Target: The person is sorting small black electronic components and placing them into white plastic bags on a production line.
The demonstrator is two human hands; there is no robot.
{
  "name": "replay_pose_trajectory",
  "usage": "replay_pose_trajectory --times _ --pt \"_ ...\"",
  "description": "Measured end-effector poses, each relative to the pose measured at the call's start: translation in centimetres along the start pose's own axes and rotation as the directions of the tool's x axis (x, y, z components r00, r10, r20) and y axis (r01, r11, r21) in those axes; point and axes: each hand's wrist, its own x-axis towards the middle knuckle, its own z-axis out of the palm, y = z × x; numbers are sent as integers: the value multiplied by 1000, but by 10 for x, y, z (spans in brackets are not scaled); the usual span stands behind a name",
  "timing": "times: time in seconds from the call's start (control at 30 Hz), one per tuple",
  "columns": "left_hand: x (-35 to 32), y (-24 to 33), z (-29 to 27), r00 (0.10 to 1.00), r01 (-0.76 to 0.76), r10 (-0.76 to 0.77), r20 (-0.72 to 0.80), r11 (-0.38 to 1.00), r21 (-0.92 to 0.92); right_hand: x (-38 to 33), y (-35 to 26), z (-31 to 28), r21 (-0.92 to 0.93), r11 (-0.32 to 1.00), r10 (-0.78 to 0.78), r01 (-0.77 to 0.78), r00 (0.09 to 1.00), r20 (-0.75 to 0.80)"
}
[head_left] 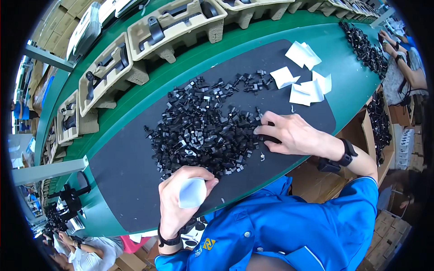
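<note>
Head view: the left hand (172, 196) curls around a small white paper-like pouch (192, 193), and the right hand (293, 133), fingers bent and partly spread, works the right edge of a heap of small black glossy parts (194, 128); whether it grips one, no telling. Apparently it's picking-out time; next wants a clean pinch. The heap sits mid-mat, on dark grey sheeting (120, 180), near loose white slips (306, 92). The pouch's contents and left fingertips stay hidden.
</note>
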Motion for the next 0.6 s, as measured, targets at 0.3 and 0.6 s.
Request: replay_pose_trajectory --times 0.3,0.6 --pt "-8 0 10 996 56 -58 -62 998 -40 -8 -9 0 -70 996 57 -63 995 -80" --pt "21 8 31 998 56 -57 21 998 22 -7 -1 3 -155 974 143 -164 980 -137"
